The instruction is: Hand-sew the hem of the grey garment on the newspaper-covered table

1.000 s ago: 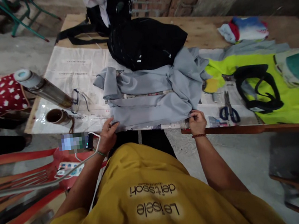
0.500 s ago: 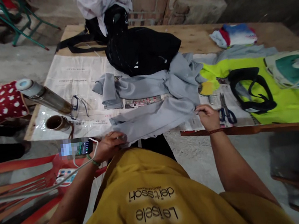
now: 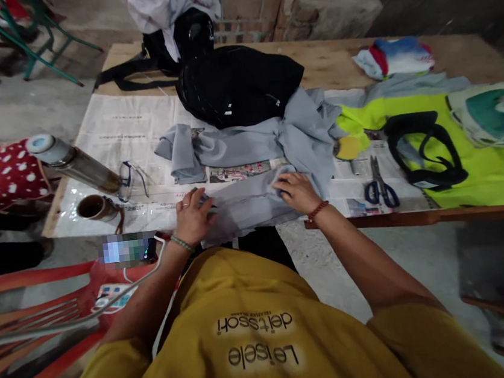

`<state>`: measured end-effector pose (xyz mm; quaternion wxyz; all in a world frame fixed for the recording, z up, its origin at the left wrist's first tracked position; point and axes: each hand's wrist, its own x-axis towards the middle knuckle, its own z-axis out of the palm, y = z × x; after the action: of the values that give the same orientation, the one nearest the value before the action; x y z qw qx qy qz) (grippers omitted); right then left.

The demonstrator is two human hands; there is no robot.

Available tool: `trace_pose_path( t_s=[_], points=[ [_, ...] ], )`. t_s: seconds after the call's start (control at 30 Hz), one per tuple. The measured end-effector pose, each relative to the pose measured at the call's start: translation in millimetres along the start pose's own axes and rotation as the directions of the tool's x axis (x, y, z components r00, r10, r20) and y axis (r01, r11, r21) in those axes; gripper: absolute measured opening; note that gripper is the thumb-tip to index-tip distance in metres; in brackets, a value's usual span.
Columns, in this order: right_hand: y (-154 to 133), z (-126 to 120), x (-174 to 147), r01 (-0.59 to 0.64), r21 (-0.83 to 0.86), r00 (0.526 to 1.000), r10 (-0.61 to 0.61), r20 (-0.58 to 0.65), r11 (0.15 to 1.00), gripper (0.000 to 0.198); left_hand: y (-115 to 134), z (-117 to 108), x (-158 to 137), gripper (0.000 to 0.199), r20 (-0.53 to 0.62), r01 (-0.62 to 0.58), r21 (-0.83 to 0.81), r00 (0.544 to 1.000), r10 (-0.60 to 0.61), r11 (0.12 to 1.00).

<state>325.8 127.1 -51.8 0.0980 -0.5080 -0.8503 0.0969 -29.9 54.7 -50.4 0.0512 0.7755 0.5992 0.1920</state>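
A grey garment (image 3: 247,144) lies on newspaper, with two long limbs stretching to the left. My left hand (image 3: 195,216) rests at the left end of the nearer limb, open, fingers apart. On the same limb, further right, my right hand (image 3: 297,192) lies palm down with its fingers stretched over the cloth and slightly bent; the fabric is bunched a little beside them. The undersides of both hands are hidden. To the right of my right hand are dark-handled scissors (image 3: 379,185) and a yellow rounded piece (image 3: 347,148).
A black bag (image 3: 240,84) sits behind the garment. At left stand a flask (image 3: 74,164), glasses (image 3: 131,179) and a brown cup (image 3: 96,207). A phone (image 3: 128,250) on a cable is over a red chair (image 3: 39,276). An iron (image 3: 496,112) and black strap (image 3: 427,154) lie on yellow-green cloth (image 3: 497,182).
My right hand has left the nearer limb's right edge and moved left onto the cloth. My left hand has moved up and right, its fingers spreading. The limb's near edge has shifted.
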Motion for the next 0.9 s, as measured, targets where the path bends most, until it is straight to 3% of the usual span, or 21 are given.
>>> trace_pose_path(
  t_s=[0.1,0.23,0.4,0.47,0.6,0.7,0.8,0.9],
  points=[
    [2,5,19,-0.015,-0.065,0.994,0.022,0.11,0.998,0.031,5,11,7,0.017,0.084,0.029,0.044,0.996,-0.032,0.999],
    [23,-9,34,-0.066,-0.013,0.997,0.066,0.034,0.998,0.022,-3,11,22,0.004,0.034,0.062,-0.012,0.998,-0.061,0.998],
    [41,-67,64,-0.155,0.095,0.96,0.173,-0.221,0.983,0.021,-4,-26,79,0.002,-0.144,0.02,-0.078,0.989,-0.031,0.997],
    [36,-78,72,-0.147,0.105,0.964,0.166,-0.208,0.984,0.021,2,-44,103,0.004,-0.126,-0.003,-0.092,0.992,-0.009,0.996],
    [18,-52,64,-0.048,0.019,0.997,0.047,0.057,0.999,0.033,10,-63,120,0.012,-0.075,-0.035,-0.101,0.997,0.028,0.994],
    [22,-22,50,-0.103,-0.064,0.986,0.111,0.127,0.993,0.022,1,-65,114,0.013,-0.084,-0.039,-0.107,0.996,0.03,0.993],
    [43,-23,47,-0.218,0.017,0.976,0.217,0.017,0.976,0.02,-16,-64,110,0.016,-0.138,-0.023,-0.175,0.99,-0.002,0.984],
    [62,-48,53,-0.308,0.162,0.923,0.335,-0.188,0.938,0.023,-31,-64,112,0.017,-0.203,0.025,-0.262,0.976,-0.081,0.965]
  ],
)
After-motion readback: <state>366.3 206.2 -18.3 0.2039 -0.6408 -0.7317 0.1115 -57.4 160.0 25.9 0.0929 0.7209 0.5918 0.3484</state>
